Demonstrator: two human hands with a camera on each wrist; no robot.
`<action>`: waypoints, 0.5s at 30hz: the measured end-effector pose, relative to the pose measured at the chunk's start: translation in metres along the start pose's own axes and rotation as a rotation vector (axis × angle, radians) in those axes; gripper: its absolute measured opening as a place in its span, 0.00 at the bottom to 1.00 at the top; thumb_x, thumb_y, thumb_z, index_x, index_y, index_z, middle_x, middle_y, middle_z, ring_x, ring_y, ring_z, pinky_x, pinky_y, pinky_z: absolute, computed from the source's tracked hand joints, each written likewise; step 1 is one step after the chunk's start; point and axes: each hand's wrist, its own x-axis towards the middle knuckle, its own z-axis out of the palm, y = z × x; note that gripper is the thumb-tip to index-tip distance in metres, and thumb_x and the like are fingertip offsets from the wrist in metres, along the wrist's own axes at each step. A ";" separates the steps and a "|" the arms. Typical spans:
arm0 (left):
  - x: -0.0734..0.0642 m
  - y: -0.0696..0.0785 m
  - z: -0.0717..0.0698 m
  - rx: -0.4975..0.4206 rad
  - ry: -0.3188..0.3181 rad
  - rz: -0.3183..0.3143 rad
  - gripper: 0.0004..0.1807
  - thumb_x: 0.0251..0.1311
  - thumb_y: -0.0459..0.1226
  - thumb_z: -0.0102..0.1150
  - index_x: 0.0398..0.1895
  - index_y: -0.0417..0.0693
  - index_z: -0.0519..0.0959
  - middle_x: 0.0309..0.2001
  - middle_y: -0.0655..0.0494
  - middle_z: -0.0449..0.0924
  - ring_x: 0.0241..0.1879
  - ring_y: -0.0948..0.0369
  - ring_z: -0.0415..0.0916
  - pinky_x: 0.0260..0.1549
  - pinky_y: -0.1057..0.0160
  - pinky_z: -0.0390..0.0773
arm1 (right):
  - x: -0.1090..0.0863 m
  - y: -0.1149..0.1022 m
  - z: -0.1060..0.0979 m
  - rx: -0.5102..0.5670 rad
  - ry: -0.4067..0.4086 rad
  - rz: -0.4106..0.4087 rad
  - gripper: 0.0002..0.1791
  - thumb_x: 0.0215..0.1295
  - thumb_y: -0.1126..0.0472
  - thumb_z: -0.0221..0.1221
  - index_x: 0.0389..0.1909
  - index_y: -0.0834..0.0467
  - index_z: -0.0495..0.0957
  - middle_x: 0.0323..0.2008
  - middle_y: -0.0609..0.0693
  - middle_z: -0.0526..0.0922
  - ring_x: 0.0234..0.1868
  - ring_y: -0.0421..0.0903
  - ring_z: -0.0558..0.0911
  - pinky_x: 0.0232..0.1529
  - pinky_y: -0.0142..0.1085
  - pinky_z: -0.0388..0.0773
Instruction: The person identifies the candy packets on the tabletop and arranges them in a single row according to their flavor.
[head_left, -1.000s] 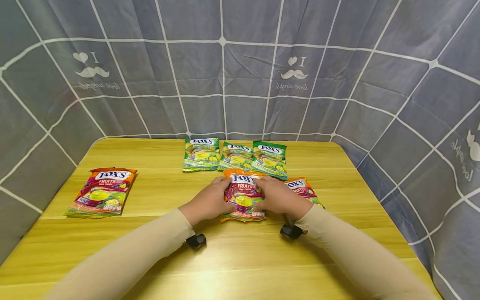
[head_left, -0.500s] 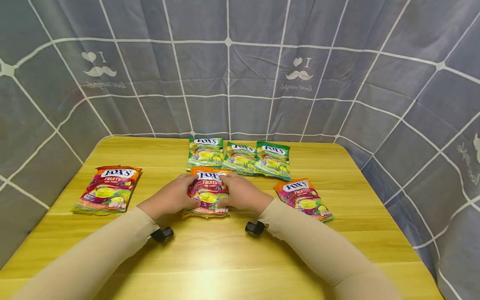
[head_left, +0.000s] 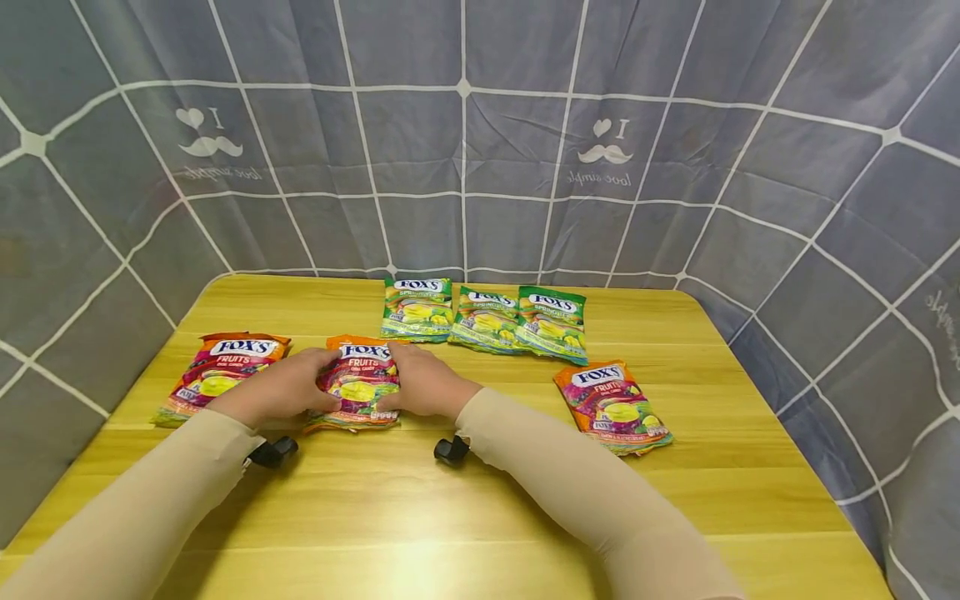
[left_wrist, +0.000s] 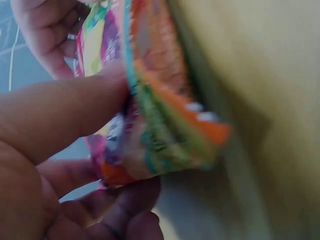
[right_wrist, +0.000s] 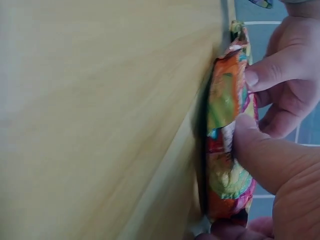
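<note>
An orange and purple FOX'S Fruits candy bag (head_left: 360, 385) is held between both hands, left of the table's middle. My left hand (head_left: 288, 388) grips its left side; in the left wrist view the thumb (left_wrist: 75, 107) lies on the bag's face and fingers curl beneath its edge. My right hand (head_left: 429, 382) grips the other side, its thumb (right_wrist: 265, 155) pressing the bag in the right wrist view. Another Fruits candy bag (head_left: 213, 373) lies just left, partly behind the left hand. How far the held bag clears the table I cannot tell.
Several similar bags lie on the wooden table (head_left: 480, 500). Three green FOX'S Spring Tea bags, such as the left one (head_left: 417, 312), stand in a row at the back. A third Fruits bag (head_left: 613, 407) lies tilted at right. A grey grid curtain (head_left: 510, 167) surrounds the table.
Both hands have carried the held candy bag leftward, from in front of the green bags to beside the left Fruits bag. The right Fruits bag is now uncovered. The view has shifted slightly.
</note>
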 end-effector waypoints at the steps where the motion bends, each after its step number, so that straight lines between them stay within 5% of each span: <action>1: 0.000 -0.003 -0.002 0.014 -0.005 -0.005 0.53 0.60 0.48 0.76 0.79 0.29 0.59 0.75 0.25 0.63 0.73 0.30 0.63 0.71 0.29 0.63 | 0.003 -0.003 0.001 -0.015 0.001 0.000 0.55 0.66 0.37 0.68 0.84 0.58 0.53 0.79 0.54 0.66 0.79 0.50 0.67 0.79 0.41 0.65; 9: -0.004 -0.019 -0.017 0.054 -0.045 -0.053 0.54 0.59 0.50 0.76 0.79 0.29 0.60 0.74 0.24 0.64 0.70 0.30 0.66 0.69 0.27 0.63 | 0.018 -0.017 0.009 -0.193 -0.025 -0.045 0.50 0.71 0.28 0.56 0.83 0.54 0.58 0.78 0.50 0.70 0.80 0.49 0.66 0.81 0.42 0.60; 15: -0.006 -0.027 -0.025 0.064 -0.073 -0.070 0.54 0.59 0.50 0.76 0.80 0.31 0.59 0.73 0.24 0.65 0.65 0.33 0.69 0.68 0.27 0.65 | 0.021 -0.020 0.012 -0.221 -0.034 -0.043 0.52 0.70 0.23 0.52 0.85 0.50 0.55 0.79 0.52 0.66 0.78 0.50 0.65 0.76 0.44 0.64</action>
